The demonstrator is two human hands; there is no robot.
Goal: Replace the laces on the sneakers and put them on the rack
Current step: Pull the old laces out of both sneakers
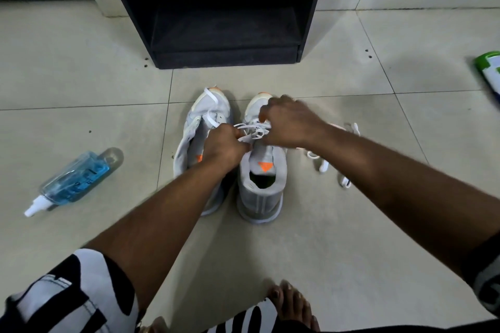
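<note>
Kneeling on tiled floor (pixel 351 238), person worked over right sneaker (pixel 261 189). Left hand (pixel 226 143) pinched white lace (pixel 250 130); right hand (pixel 288 123) curled round same lace above tongue. Left sneaker (pixel 201 119) stood just beside, touching. Loose laces (pixel 323 163) lay right; spray bottle (pixel 73 181) left. Dark rack (pixel 224 13) stood beyond.

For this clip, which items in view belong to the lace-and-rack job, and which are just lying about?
Job:
- left grey sneaker with orange tongue tag
- right grey sneaker with orange tongue tag
- white lace pinched by left hand and right hand
- loose white laces on the floor
- dark wooden rack

Lying about:
- blue clear spray bottle
- green-and-white packet
</note>
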